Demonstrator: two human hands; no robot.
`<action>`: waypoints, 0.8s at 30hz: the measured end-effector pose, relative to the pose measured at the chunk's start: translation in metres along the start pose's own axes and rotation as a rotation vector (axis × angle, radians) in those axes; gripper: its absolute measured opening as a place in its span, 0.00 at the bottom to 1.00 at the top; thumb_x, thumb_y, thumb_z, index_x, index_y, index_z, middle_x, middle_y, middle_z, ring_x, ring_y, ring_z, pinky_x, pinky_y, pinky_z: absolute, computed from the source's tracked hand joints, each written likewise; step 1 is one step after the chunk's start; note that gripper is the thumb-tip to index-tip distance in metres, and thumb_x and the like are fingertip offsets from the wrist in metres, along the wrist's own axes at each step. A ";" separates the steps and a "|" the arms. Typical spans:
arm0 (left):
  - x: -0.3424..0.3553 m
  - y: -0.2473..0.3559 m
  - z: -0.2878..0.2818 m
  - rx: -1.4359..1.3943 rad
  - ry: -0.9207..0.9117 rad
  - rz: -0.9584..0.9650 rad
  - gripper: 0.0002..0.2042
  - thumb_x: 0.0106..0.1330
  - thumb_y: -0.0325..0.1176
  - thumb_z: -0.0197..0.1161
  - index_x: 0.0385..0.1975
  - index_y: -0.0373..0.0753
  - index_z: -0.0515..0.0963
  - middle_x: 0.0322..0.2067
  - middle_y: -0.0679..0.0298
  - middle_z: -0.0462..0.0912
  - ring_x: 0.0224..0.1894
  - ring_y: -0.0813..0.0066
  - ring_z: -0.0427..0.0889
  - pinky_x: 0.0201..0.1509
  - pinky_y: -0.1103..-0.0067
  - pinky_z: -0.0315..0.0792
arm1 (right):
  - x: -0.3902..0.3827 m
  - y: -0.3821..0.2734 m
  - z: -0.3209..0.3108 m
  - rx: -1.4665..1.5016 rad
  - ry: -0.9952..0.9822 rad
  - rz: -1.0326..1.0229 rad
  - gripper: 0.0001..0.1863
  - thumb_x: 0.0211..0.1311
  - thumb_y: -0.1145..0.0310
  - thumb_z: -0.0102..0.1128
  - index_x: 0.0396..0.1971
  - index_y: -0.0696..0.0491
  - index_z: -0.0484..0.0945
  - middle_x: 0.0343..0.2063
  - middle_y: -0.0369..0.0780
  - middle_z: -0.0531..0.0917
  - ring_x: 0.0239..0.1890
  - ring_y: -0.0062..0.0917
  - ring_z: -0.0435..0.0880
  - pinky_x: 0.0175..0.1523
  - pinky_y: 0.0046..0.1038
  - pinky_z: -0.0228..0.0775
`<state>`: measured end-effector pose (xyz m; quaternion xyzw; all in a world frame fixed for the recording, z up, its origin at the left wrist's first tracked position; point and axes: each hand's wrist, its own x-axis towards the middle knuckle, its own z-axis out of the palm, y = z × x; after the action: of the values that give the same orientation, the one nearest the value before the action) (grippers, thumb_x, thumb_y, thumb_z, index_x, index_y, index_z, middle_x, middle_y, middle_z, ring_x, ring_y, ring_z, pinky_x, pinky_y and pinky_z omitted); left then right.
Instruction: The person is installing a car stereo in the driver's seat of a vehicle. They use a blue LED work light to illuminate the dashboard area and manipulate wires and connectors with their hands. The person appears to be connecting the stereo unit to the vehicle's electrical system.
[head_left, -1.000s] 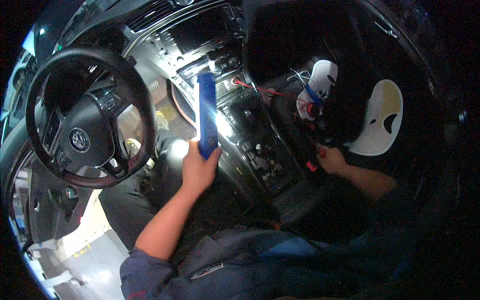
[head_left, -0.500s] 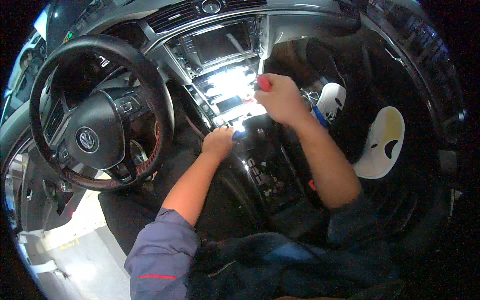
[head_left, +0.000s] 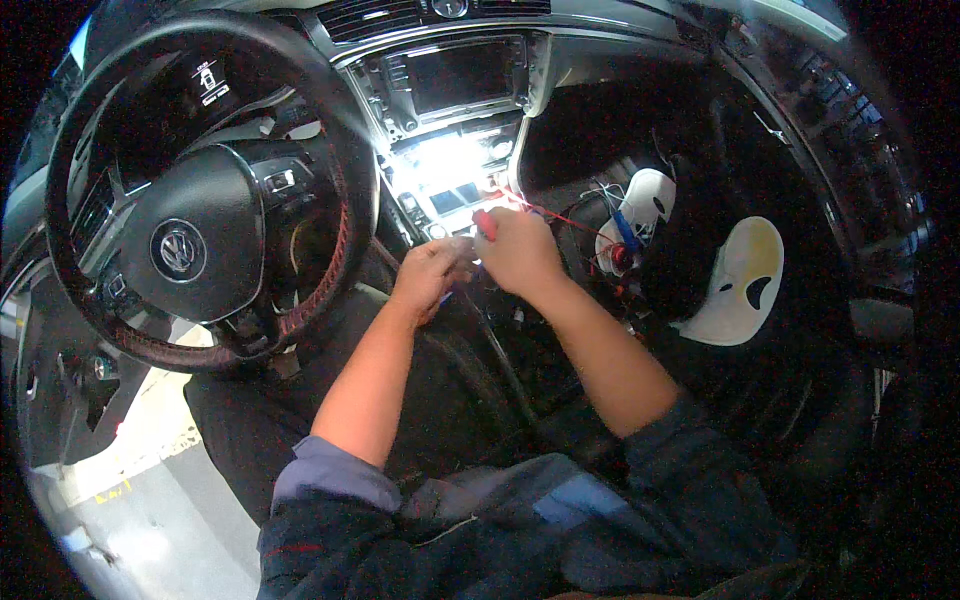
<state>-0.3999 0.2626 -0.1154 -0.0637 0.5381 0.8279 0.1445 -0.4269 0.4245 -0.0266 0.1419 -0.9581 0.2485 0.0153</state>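
My right hand (head_left: pixel 515 250) is closed on a red-handled tool (head_left: pixel 485 224) in front of the brightly lit centre console panel (head_left: pixel 410 205). Just left of it, my left hand (head_left: pixel 428 270) has its fingers curled beside the tool's end; what they hold is hidden. Part of a blue object (head_left: pixel 446 297) shows beneath that hand. A red wire (head_left: pixel 562 218) runs rightward from the console, past my right hand, toward a white cable and a blue-and-red item (head_left: pixel 625 235).
The steering wheel (head_left: pixel 180 250) fills the left side, with a screen (head_left: pixel 465 75) above the console. Two white face-shaped pieces (head_left: pixel 740 275) (head_left: pixel 648 187) lie at the right. A bright floor (head_left: pixel 140 530) shows outside, lower left.
My right hand has risen from the lower right to the console, then dropped slightly toward my left hand. The blue bar in my left hand was upright; now it is mostly hidden.
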 end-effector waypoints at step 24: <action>0.080 -0.005 -0.031 -0.318 0.433 -0.037 0.06 0.71 0.28 0.60 0.41 0.33 0.77 0.39 0.57 0.83 0.36 0.66 0.85 0.44 0.71 0.82 | 0.074 0.063 -0.083 0.130 -0.290 -0.015 0.13 0.63 0.66 0.64 0.42 0.60 0.80 0.36 0.50 0.87 0.40 0.38 0.86 0.46 0.37 0.75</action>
<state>-0.4756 0.2495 -0.1534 -0.2709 0.4184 0.8664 0.0296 -0.5189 0.4973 0.0241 0.1842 -0.9311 0.2866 -0.1305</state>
